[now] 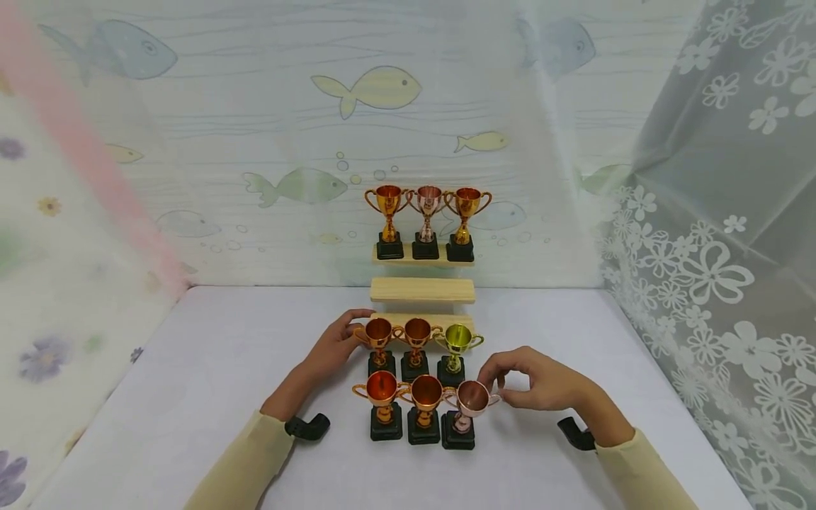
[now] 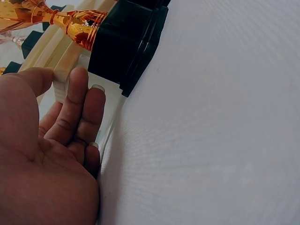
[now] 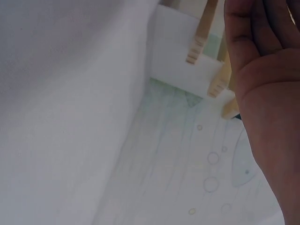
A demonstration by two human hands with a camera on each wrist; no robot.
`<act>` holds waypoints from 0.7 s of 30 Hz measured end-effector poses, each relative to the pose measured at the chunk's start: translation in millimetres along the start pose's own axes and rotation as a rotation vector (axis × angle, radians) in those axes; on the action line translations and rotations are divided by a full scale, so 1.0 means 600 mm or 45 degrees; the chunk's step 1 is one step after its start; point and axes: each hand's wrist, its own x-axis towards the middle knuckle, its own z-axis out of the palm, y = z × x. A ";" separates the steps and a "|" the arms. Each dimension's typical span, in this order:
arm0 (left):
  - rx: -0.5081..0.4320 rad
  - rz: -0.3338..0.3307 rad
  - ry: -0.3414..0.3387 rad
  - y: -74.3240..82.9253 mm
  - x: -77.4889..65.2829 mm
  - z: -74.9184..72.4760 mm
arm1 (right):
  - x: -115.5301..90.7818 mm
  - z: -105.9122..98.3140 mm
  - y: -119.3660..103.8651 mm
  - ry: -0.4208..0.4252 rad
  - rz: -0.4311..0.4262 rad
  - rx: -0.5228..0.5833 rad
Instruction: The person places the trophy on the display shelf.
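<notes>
Near my right hand (image 1: 542,381) is a rose-gold trophy cup (image 1: 473,399) on a black base, at the right end of the front row. The thumb and index finger pinch its right handle. In the right wrist view the fingertips are out of frame. To the left, my left hand (image 1: 334,346) grips the end of the lowest board of a wooden tiered shelf (image 2: 62,75), thumb on one side and fingers on the other. An orange-gold trophy (image 2: 89,30) stands close to those fingers. Beside the rose-gold one stand a copper trophy (image 1: 426,393) and a red-orange trophy (image 1: 382,389).
Behind the front row stand two copper trophies, one on the left (image 1: 379,333) and one in the middle (image 1: 417,333), and a yellow-gold trophy (image 1: 458,340). Three more stand on the top board (image 1: 423,263). The middle board (image 1: 423,289) is bare. A fish-print curtain (image 1: 287,142) hangs behind the white table (image 1: 242,319).
</notes>
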 end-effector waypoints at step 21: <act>0.028 0.010 0.030 -0.008 0.000 0.002 | 0.023 0.053 -0.005 -0.064 0.132 -0.004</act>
